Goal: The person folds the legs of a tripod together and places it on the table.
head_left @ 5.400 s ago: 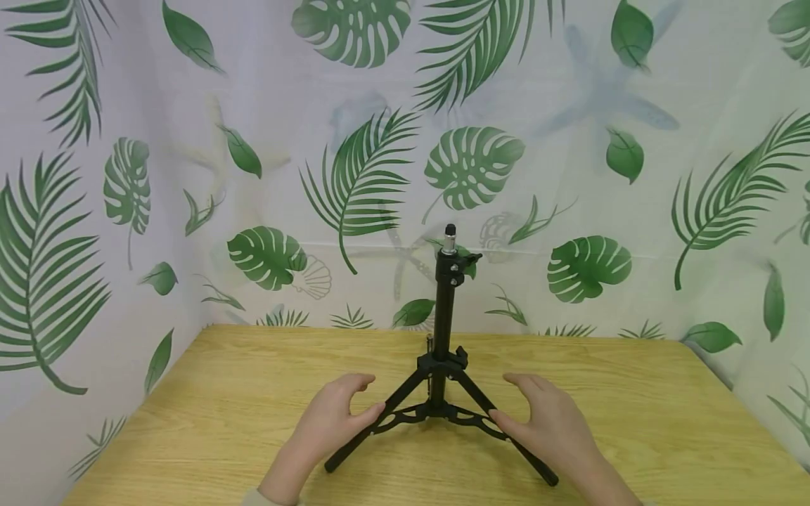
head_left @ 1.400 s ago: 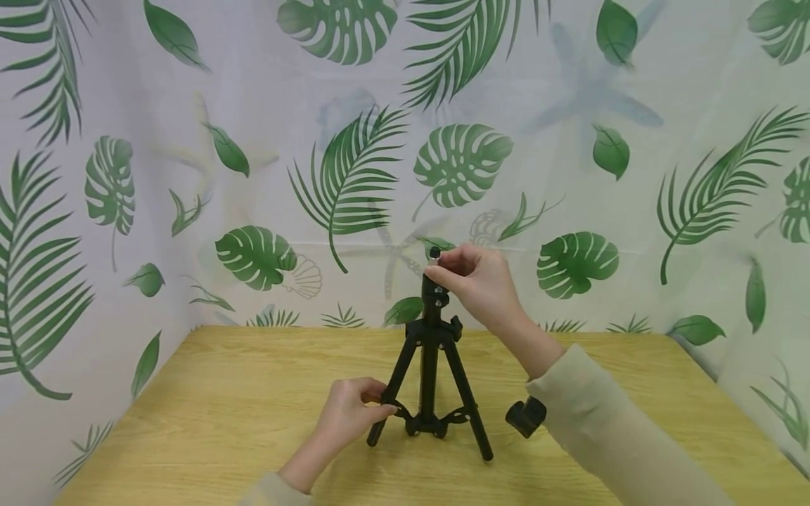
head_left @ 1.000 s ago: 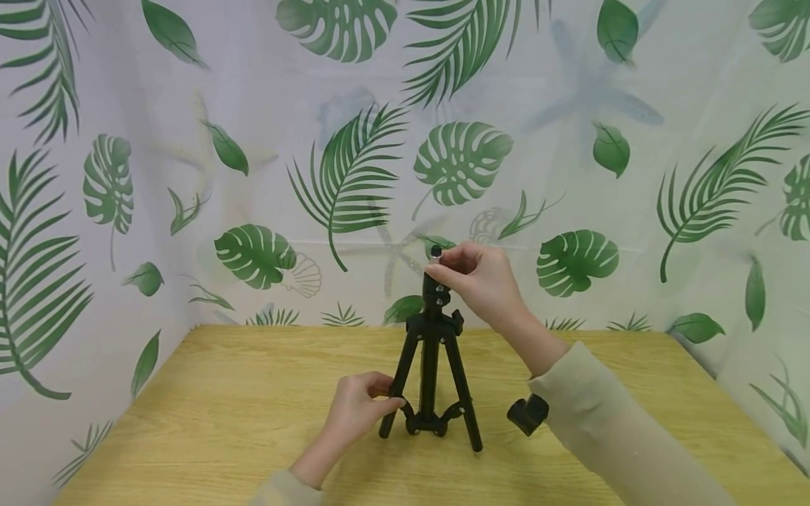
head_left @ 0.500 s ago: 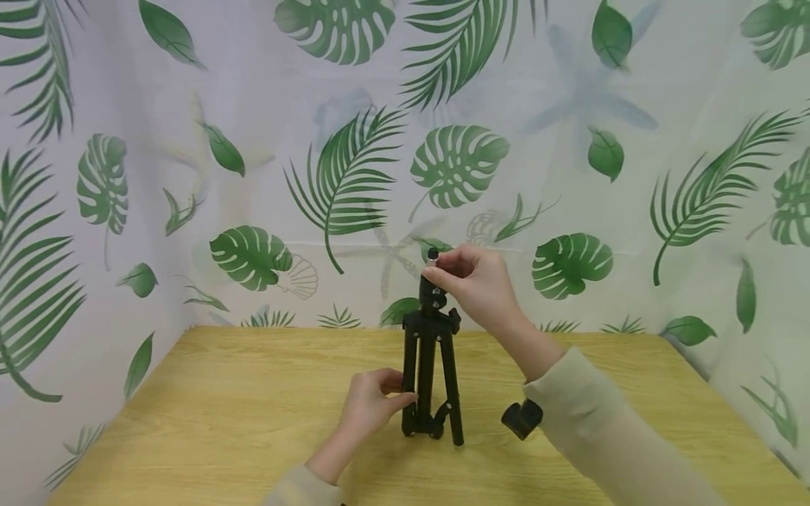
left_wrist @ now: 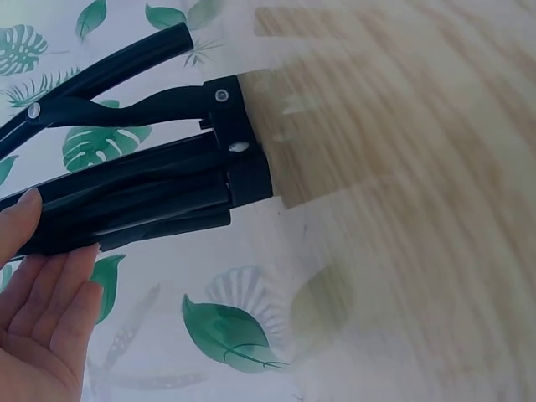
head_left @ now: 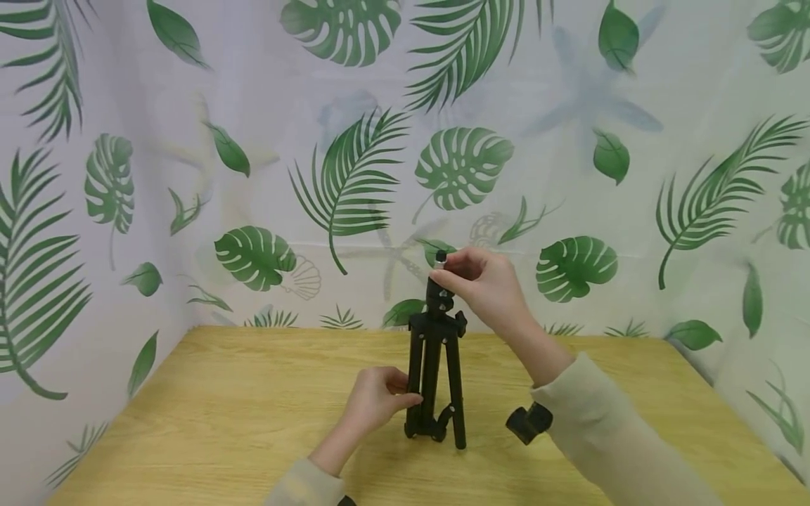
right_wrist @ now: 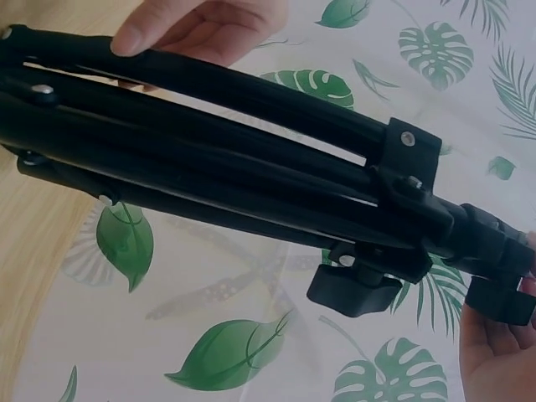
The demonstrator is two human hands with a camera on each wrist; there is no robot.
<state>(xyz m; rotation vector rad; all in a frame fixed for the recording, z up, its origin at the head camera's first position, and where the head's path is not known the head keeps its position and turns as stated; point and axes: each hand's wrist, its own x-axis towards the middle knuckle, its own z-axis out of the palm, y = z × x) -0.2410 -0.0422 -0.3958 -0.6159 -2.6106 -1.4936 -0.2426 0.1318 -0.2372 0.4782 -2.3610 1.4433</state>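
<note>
A black tripod light stand [head_left: 432, 365] stands on the table, leaning slightly, its legs folded most of the way in. Its right leg [head_left: 457, 393] still angles out a little from the centre column. My right hand [head_left: 484, 284] pinches the collar just below the silver and black tip [head_left: 441, 256]. Low on the stand, my left hand [head_left: 377, 399] holds the left leg between thumb and fingers; the far fingers are partly hidden behind it. In the left wrist view the lower bracket [left_wrist: 243, 142] shows its brace. The right wrist view shows a black knob [right_wrist: 356, 289].
The wooden table [head_left: 253, 400] extends to both sides and in front of the stand. A white curtain [head_left: 373, 176] printed with green leaves hangs behind it and along the sides. A black wrist camera [head_left: 530, 423] sits on the right sleeve.
The stand's widely spread legs have folded inward toward the column. My right hand has moved from the right leg to the top, and my left hand has shifted inward with the left leg.
</note>
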